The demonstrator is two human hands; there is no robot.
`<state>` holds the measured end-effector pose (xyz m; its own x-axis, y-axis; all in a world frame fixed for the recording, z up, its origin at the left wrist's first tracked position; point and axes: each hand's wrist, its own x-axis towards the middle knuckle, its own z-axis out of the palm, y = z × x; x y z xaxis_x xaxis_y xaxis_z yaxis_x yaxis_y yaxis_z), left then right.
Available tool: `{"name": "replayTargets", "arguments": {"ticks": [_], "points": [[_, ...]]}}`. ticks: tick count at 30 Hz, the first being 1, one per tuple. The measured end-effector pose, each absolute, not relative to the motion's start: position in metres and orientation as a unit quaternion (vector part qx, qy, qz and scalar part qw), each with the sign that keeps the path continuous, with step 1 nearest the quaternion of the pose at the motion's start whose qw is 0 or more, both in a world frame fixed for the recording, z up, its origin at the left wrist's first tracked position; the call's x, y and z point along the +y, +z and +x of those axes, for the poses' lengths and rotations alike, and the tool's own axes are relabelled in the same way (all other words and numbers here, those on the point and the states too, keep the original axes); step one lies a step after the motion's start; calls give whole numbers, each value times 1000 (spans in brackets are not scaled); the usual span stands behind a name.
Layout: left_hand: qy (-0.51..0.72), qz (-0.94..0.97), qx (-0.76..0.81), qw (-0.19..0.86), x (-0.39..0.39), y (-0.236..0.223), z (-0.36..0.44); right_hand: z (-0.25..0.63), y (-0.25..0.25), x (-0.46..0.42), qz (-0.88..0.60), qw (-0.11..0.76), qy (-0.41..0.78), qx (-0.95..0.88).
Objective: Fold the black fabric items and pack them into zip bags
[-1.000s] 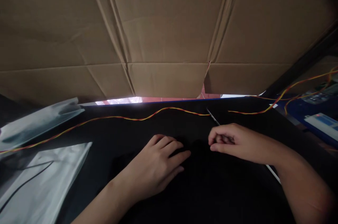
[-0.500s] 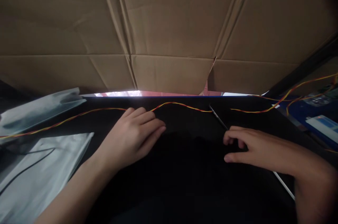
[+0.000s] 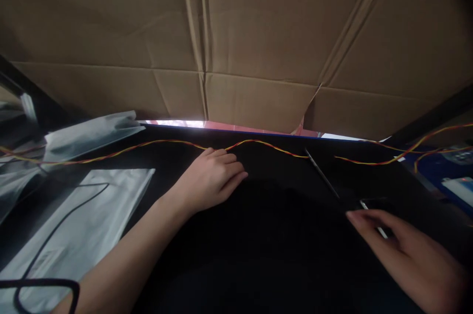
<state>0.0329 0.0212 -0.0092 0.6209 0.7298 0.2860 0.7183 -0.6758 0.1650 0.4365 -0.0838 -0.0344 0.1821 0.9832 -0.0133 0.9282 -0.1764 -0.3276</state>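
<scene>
Twisted red-and-yellow wire (image 3: 251, 141), wavy, near far edge of desk (image 3: 266, 245); left hand (image 3: 214, 176) over it, right hand (image 3: 410, 257) apart; both grips unclear.

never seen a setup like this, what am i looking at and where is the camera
No machine here, just a person's bare left hand and right hand. Every picture comes from one camera worn on the head, looking forward and down. On the black surface lie a twisted red-and-yellow wire and, at left, a pale flat bag with a black cable across it. Cardboard rises behind. The left hand lies over the wire; its grip is hidden. The right hand partly covers a pale-edged thing; whether it holds that is unclear.
</scene>
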Motion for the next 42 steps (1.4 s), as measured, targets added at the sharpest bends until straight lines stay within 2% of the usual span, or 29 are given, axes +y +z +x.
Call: {"name": "replayTargets", "arguments": {"ticks": [4, 10, 13, 17, 22, 26, 28, 29, 30, 32, 35, 37, 42], "points": [[150, 898, 413, 24, 23, -12, 32, 395, -28, -63, -762, 142, 156, -613], [157, 903, 396, 65, 19, -9, 34, 389, 9, -51, -741, 111, 201, -631], [159, 915, 344, 136, 13, -8, 38, 381, 31, -60, -721, 128, 149, -665], [130, 927, 292, 195, 5, -12, 46, 323, 52, -64, -674, 150, 73, -719], [185, 905, 260, 282, 11, -13, 41, 239, 52, -55, -587, 151, 177, -775], [267, 868, 324, 266, 24, -9, 26, 248, 37, -54, -504, 295, 356, -730], [310, 846, 362, 239, 27, -7, 23, 272, 26, -59, -500, 390, 367, -681], [324, 840, 370, 230, 26, -6, 24, 283, 19, -62, -508, 424, 328, -674], [333, 837, 371, 225, 24, -5, 26, 292, 12, -66, -515, 427, 283, -687], [339, 842, 355, 224, 18, -2, 32, 301, -4, -75, -534, 378, 224, -723], [319, 862, 315, 238, 6, -1, 45, 289, -26, -86, -531, 278, 207, -773], [282, 877, 301, 249, 1, -5, 51, 275, -35, -90, -525, 248, 191, -791], [188, 903, 314, 223, 2, -21, 57, 267, -33, -94, -503, 266, 213, -795]]}}
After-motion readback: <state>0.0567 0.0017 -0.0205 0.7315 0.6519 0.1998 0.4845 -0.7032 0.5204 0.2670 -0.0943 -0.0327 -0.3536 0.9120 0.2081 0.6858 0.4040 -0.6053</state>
